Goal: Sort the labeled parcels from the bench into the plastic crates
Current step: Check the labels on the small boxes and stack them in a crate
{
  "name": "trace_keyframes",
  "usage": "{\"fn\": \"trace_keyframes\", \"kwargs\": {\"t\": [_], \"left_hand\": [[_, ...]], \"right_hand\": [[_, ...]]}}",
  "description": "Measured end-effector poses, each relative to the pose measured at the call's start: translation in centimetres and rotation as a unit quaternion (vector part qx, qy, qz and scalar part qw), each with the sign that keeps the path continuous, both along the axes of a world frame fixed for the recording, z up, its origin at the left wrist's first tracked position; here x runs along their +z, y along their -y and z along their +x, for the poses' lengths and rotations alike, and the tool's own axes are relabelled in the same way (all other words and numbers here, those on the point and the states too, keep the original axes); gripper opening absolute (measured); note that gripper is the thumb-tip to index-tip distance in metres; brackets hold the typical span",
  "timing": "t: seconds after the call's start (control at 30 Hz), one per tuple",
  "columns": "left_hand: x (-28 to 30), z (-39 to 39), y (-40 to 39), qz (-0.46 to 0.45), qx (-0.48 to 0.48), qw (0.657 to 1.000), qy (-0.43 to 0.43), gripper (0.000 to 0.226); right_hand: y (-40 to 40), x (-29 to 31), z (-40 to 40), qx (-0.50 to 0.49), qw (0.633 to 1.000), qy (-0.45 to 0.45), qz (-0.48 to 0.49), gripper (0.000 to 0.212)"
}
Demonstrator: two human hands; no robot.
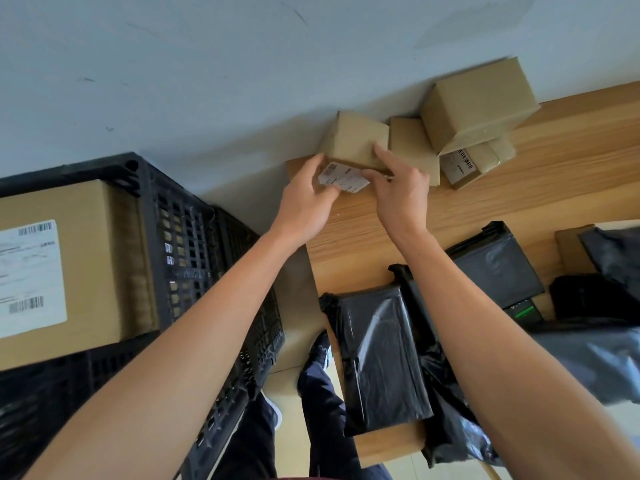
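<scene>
Both hands gripped a small labeled cardboard box (353, 147) at the far end of the wooden bench (554, 188), the left hand (304, 199) curled at its near-left corner and the right hand (398, 185) over its right side. The hold appeared to be fingertip-only, though motion blur obscured contact. A slip could have dropped the box short of the black plastic crate (194, 237) or knocked the adjacent stacked boxes (474, 112).

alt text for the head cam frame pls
Both hands, left hand and right hand, grip a small labeled cardboard box at the wooden bench corner. A black plastic crate at left holds a large labeled box.
</scene>
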State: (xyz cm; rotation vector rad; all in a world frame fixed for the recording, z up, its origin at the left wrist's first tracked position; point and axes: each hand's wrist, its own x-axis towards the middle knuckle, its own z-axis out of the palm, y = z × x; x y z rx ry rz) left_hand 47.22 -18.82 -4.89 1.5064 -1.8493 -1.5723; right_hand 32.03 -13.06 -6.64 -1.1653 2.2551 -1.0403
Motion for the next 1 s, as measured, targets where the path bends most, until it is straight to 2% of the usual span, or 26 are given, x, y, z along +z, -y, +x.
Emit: {"fn": "trace_keyframes", "kwargs": {"t": [0.1,0.2,0.3,0.4,0.5,0.6,0.7,0.77,1.0], "left_hand": [[0.3,0.8,-0.2,-0.026,0.032,0.999,-0.021,0.063],[0.3,1.5,-0.6,-0.023,0.086,0.996,-0.019,0.069],[0.2,1.7,-1.0,-0.012,0.082,0.996,-0.026,0.076],[0.4,1.5,-1.5,-0.026,0.061,0.997,-0.045,0.072],[0.9,1.3,-1.8,-0.059,0.076,0.993,-0.061,0.057],[1.3,1.6,-1.7,-0.081,0.099,0.99,-0.059,0.052],[1.6,1.9,-1.5,-0.086,0.112,0.989,-0.052,0.052],[1.9,1.9,-1.7,-0.09,0.112,0.988,-0.051,0.051],[2.7,1.3,-2.8,-0.084,0.093,0.99,-0.068,0.05]], "right_hand": [[-1.7,0.9,0.6,-0.131,0.978,0.164,-0.013,0.049],[-3.4,1.1,1.2,-0.223,0.917,0.323,-0.065,0.05],[-4.6,1.7,2.0,-0.261,0.851,0.443,-0.107,0.05],[-5.2,2.3,2.7,-0.256,0.821,0.496,-0.118,0.048],[-5.3,3.0,3.1,-0.244,0.829,0.493,-0.105,0.046],[-5.3,3.5,3.1,-0.229,0.877,0.417,-0.065,0.041],[-5.3,3.7,3.2,-0.215,0.918,0.332,-0.03,0.025],[-5.2,4.2,3.5,-0.215,0.926,0.31,-0.032,0.019],[-5.6,5.0,3.7,-0.233,0.922,0.289,-0.106,0.03]]}}
